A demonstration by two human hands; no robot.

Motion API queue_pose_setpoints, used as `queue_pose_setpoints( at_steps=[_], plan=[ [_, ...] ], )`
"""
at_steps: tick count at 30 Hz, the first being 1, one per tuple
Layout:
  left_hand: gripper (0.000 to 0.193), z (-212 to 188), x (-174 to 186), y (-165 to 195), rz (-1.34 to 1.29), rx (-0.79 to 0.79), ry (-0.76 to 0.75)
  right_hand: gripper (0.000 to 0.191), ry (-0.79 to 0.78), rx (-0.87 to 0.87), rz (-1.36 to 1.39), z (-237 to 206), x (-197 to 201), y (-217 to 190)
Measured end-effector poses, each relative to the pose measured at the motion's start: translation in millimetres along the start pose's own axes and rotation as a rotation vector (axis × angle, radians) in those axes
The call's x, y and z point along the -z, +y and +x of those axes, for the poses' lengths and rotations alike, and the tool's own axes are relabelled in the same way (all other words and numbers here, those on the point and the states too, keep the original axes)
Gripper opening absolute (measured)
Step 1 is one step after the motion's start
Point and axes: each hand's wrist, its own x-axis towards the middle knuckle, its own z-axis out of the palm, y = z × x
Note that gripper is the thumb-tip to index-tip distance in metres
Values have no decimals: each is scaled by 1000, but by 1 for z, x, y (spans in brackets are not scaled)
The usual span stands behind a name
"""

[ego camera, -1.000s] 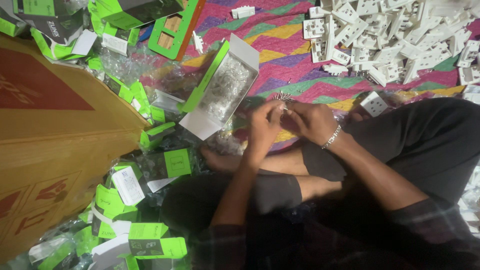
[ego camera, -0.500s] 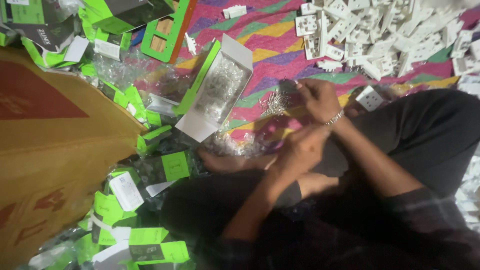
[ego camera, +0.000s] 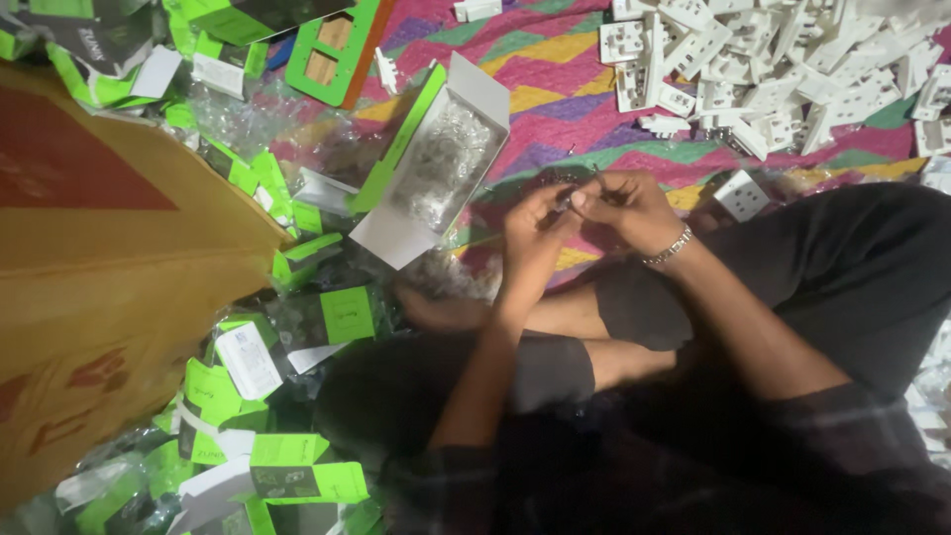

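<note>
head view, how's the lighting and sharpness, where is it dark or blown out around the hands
Head view: soft throughout, no crisp edges; the heap of white plastic socket plates at top right is brightest, nearly washed out; the lap and dark trousers sink into shadow with little detail; the left hand and right hand are evenly lit, yet the small thing pinched between them is too blurred to identify.

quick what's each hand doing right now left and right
Left hand: fingers pinched shut on a small dark object, too small to identify.
Right hand: fingers curled shut, meeting the left on the same object.
</note>
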Motion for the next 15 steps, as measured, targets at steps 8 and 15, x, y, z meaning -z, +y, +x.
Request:
queue_pose_setpoints(
  at_steps=[8, 15],
  plan=[
    [19, -6, -8, 6, 271, -54, -34, 11, 25, 60, 188, 0, -1, 6],
    [17, -44, -40, 13, 806, -125, -553, 23, 608, -80, 412, 26, 25, -11]
  ],
)
